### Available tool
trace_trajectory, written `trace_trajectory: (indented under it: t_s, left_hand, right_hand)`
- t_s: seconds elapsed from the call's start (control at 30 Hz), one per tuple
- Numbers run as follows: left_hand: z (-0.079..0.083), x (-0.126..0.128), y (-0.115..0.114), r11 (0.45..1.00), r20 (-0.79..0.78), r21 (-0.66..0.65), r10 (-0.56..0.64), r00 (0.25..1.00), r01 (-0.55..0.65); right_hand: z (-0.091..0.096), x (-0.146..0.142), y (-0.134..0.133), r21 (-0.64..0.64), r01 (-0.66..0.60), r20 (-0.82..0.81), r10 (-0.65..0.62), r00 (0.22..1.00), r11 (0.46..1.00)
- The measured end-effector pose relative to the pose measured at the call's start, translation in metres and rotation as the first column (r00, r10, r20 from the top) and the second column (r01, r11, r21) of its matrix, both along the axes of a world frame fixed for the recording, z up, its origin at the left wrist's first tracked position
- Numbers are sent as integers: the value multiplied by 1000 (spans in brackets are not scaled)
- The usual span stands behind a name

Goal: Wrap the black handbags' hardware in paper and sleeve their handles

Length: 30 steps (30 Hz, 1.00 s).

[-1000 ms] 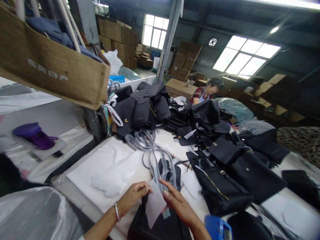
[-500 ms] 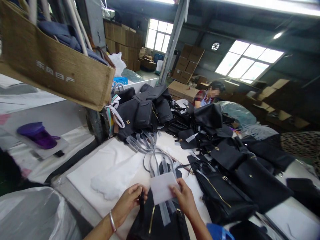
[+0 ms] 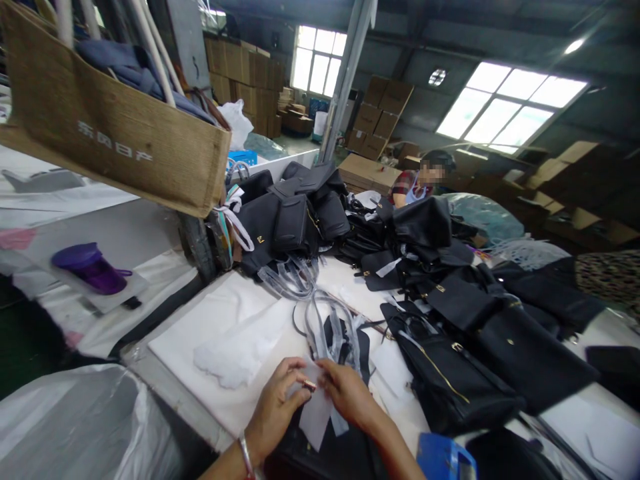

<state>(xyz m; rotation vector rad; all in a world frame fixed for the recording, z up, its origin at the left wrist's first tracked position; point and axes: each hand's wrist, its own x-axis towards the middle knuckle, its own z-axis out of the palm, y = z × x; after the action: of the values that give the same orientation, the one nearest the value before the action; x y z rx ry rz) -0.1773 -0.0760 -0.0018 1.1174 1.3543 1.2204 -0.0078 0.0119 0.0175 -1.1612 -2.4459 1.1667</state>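
Observation:
Between the thumb and fingers of my left hand is a small gold buckle; the strap around it is mostly hidden. My right hand pinches a thin white wrapping sheet, which hangs down between both hands beside the buckle. Below them lies a black leather-look backpack, cut off by the lower picture edge. Clear plastic-wrapped handles rise from it just beyond my fingers.
More black bags lie piled at the back, and another backpack with a gold zip lies at right. A white crumpled sheet is on the table. Nearby are a blue plastic object, a purple cup and a hanging tan bag. A person sits beyond.
My right hand has brought the white sheet left and down to my left hand. The gold buckle now shows in my left fingers, where a black strap was seen before.

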Motion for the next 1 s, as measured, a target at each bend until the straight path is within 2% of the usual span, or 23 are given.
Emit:
trace_trajectory:
  t_s: [0.1,0.17,0.23,0.3,0.37,0.43,0.53,0.6,0.63,0.7,0.77,0.83,0.9,1.0]
  left_hand:
    - [8,1,-2,996,-194,82,55,980,-39]
    - [10,-4,1,996,-218,92,3,976,18]
    - [10,-10,5,993,-177,62,-90,980,102]
    - [8,-17,9,991,-125,35,-120,985,125]
    - [5,-22,13,997,-98,13,-74,992,75]
    - [3,-23,15,1000,-90,-4,-30,995,30]
    - [-1,-21,19,1000,-101,-22,-6,995,4]
    - [-4,-20,22,999,-76,-42,21,997,-25]
    - [-6,-20,23,997,-27,-57,44,999,-46]
    - [-11,-20,22,991,181,-116,83,980,-63]
    - [-16,-19,18,979,461,-203,94,883,2]
    - [-18,-15,13,960,653,-245,57,755,139]
    - [-17,-9,8,946,721,-225,0,693,234]
    - [-13,-1,6,953,691,-211,-14,723,220]
  right_hand:
    - [10,-11,1,38,-80,48,78,996,996]
    - [14,-15,3,17,-112,19,112,994,994]
    - [13,-15,3,-80,-121,-72,115,991,989]
    - [6,-12,-2,-256,-79,-211,24,977,964]
    - [-4,-11,-13,-441,-22,-321,-135,937,897]
    - [-16,-12,-28,-511,55,-368,-276,888,858]
    - [-28,-18,-47,-362,251,-369,-385,846,898]
    - [-32,-22,-53,-256,365,-359,-438,824,895]
    - [-33,-24,-54,-251,396,-362,-465,808,883]
    - [-35,-24,-54,-328,413,-379,-519,766,849]
    - [-36,-23,-52,-429,381,-392,-549,738,819]
    - [-37,-22,-50,-485,351,-394,-558,730,801]
    - [-37,-22,-49,-503,340,-392,-561,729,795]
    - [-35,-22,-49,-432,378,-371,-543,753,819]
